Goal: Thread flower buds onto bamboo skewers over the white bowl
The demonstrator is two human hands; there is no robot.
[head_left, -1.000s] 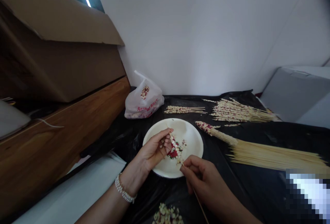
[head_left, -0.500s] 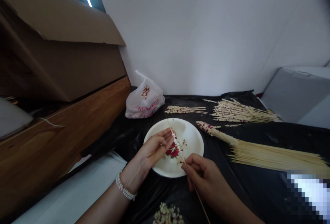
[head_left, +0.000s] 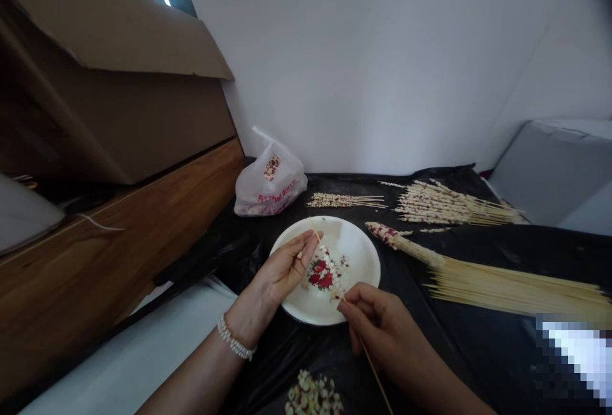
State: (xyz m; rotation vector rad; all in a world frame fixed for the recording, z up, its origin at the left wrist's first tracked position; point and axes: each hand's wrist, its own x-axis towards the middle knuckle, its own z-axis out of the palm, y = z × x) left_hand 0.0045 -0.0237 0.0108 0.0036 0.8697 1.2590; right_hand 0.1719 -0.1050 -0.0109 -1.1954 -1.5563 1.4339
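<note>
A thin wooden skewer (head_left: 371,364) slants up over a white bowl (head_left: 366,262) with a red flower print. White and dark red corn kernels (head_left: 329,265) are threaded along its upper part. My right hand (head_left: 375,316) is closed, pinching the skewer just below these kernels. My left hand (head_left: 287,265), with a beaded bracelet at the wrist, has thumb and fingers closed around the skewer near its tip. A loose kernel shows by the left fingers. More loose bits lie in the bowl, partly hidden by both hands.
Behind the bowl are a white plastic bag (head_left: 270,185), a small bundle of filled skewers (head_left: 342,200) and a larger pile (head_left: 435,201). At right lie a corn cob (head_left: 382,234) and bare skewers (head_left: 516,284). Kernels (head_left: 313,393) sit in front; a cardboard box (head_left: 143,115) stands left.
My left fingertips have shifted up along the skewer toward its tip, exposing more threaded kernels. My right hand keeps its pinch. The view has tilted slightly.
</note>
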